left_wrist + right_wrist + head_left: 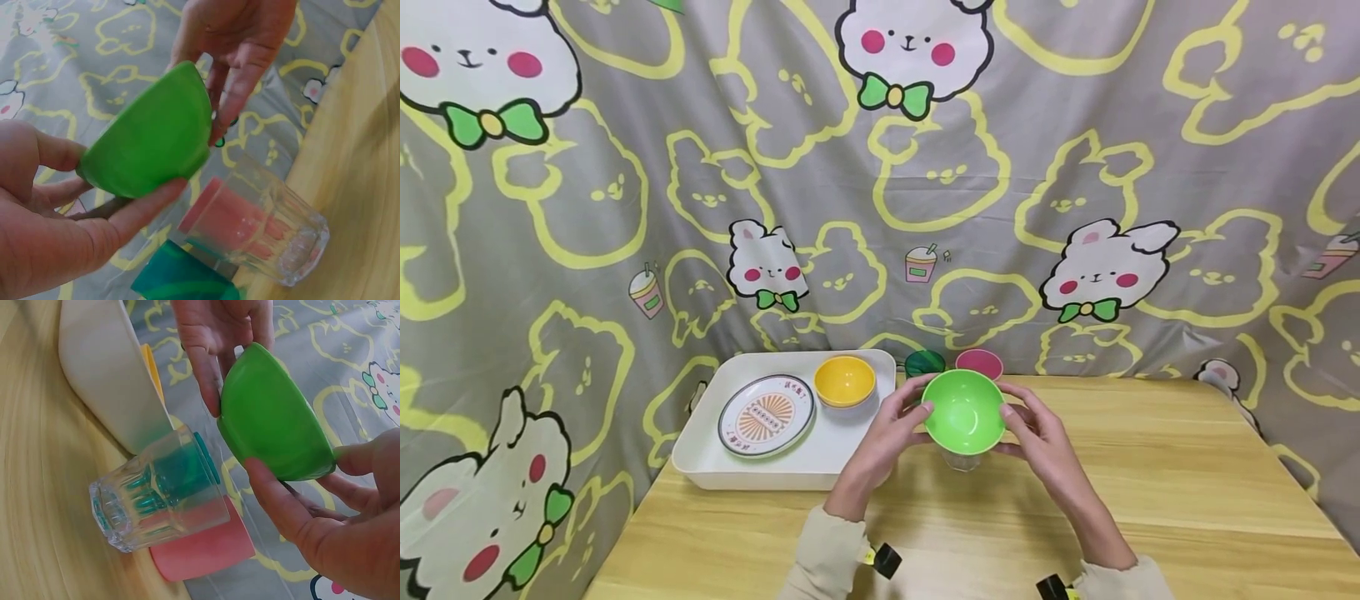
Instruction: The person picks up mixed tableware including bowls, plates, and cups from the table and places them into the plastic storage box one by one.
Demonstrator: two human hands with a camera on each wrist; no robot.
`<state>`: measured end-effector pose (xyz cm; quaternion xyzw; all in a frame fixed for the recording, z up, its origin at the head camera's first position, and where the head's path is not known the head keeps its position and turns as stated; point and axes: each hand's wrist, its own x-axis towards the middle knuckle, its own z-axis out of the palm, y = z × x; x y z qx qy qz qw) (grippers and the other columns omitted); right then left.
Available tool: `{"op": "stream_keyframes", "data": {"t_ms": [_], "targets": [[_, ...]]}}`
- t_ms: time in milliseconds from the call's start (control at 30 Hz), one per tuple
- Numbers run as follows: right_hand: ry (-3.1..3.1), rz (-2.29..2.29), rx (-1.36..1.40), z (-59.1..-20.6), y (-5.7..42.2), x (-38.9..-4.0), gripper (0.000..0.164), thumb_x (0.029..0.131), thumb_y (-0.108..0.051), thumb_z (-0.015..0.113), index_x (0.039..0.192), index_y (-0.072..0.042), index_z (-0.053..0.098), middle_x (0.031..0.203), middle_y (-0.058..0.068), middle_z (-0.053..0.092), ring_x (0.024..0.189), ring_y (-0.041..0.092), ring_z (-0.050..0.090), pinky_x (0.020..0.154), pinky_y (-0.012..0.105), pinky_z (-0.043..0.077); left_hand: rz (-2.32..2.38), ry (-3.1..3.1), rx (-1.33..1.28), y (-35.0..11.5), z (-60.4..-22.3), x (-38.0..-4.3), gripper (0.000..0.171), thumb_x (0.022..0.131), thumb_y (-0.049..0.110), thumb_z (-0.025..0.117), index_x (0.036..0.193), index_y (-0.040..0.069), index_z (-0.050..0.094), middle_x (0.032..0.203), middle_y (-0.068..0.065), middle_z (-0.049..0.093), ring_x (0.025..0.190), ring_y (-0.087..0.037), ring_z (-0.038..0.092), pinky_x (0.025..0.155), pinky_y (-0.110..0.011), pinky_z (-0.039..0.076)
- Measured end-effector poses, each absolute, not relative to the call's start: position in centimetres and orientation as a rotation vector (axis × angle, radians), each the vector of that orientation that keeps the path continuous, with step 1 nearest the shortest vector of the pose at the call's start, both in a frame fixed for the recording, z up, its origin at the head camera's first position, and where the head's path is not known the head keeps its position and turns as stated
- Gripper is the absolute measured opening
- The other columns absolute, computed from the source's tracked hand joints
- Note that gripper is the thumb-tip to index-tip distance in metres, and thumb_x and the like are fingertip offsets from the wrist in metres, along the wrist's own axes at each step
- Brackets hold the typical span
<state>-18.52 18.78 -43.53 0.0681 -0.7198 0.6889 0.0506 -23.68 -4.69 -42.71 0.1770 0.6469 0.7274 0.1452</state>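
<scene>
A green bowl (964,412) is held up between both hands, tilted so its inside faces the head camera. My left hand (883,433) grips its left side, thumb at the rim and fingers along the outside. On the opposite side my right hand (1041,433) holds it the same way. Both wrist views show the bowl raised above a clear drinking glass (275,225), which stands upright on the table. In the head view, the bowl hides most of that glass. Behind it stand a teal cup (925,362) and a pink cup (979,363).
A white tray (700,446) stands on the wooden table (1150,475) at the left. In it lie a plate (766,415) with an orange sunburst pattern and a yellow-orange bowl (845,383). A patterned grey curtain (970,192) hangs right behind the table.
</scene>
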Motion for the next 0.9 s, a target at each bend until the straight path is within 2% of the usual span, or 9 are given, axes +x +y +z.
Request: {"op": "stream_keyframes", "data": {"t_ms": [233, 300, 467, 633, 767, 900], "targets": [[-2.195, 2.122, 0.335, -43.8, 18.7, -19.2, 0.045, 0.109, -0.021, 0.052, 0.15, -0.002, 0.046, 0.134, 0.031, 0.057, 0.106, 0.015, 0.069, 0.083, 0.043, 0.062, 2.129, 1.864, 0.49, -5.9, -42.5, -24.3, 0.045, 0.106, 0.012, 0.054, 0.151, 0.009, 0.049, 0.143, -0.02, 0.048, 0.118, -0.029, 0.06, 0.088, -0.046, 0.061], [-2.204, 2.094, 0.355, -43.8, 18.7, -19.4, 0.043, 0.109, -0.02, 0.053, 0.148, -0.002, 0.047, 0.134, 0.031, 0.058, 0.108, 0.02, 0.069, 0.084, 0.045, 0.062, 2.156, 1.872, 0.462, -6.4, -42.3, -24.6, 0.046, 0.105, 0.009, 0.053, 0.151, 0.006, 0.047, 0.143, -0.022, 0.047, 0.116, -0.029, 0.06, 0.087, -0.047, 0.061], [-2.276, 1.948, 0.364, -44.2, 18.8, -19.7, 0.039, 0.107, -0.016, 0.057, 0.142, 0.001, 0.053, 0.132, 0.028, 0.06, 0.114, 0.038, 0.065, 0.085, 0.04, 0.062, 2.215, 1.943, 0.325, -7.6, -41.8, -25.4, 0.046, 0.104, 0.005, 0.051, 0.15, 0.001, 0.047, 0.143, -0.026, 0.047, 0.112, -0.028, 0.06, 0.084, -0.048, 0.062], [-2.341, 1.75, 0.376, -44.6, 18.7, -19.8, 0.038, 0.103, -0.013, 0.064, 0.137, 0.002, 0.058, 0.131, 0.025, 0.062, 0.117, 0.042, 0.063, 0.086, 0.034, 0.062, 2.202, 2.103, 0.16, -9.2, -41.2, -26.4, 0.044, 0.104, 0.005, 0.051, 0.147, -0.001, 0.05, 0.139, -0.028, 0.052, 0.103, -0.028, 0.064, 0.076, -0.047, 0.064], [-2.383, 1.641, 0.368, -45.0, 18.7, -19.7, 0.041, 0.099, -0.014, 0.07, 0.137, -0.001, 0.059, 0.132, 0.021, 0.064, 0.119, 0.041, 0.062, 0.087, 0.037, 0.061, 2.186, 2.189, 0.084, -10.9, -40.9, -27.1, 0.042, 0.103, 0.005, 0.05, 0.144, -0.002, 0.053, 0.136, -0.029, 0.054, 0.102, -0.03, 0.064, 0.074, -0.048, 0.064], [-2.401, 1.624, 0.368, -45.6, 18.7, -19.9, 0.049, 0.095, -0.012, 0.075, 0.139, -0.002, 0.057, 0.137, 0.021, 0.061, 0.124, 0.043, 0.059, 0.091, 0.047, 0.06, 2.154, 2.312, 0.022, -12.6, -40.9, -28.1, 0.04, 0.103, 0.006, 0.049, 0.141, -0.003, 0.056, 0.132, -0.029, 0.057, 0.098, -0.029, 0.065, 0.069, -0.042, 0.065]]}}
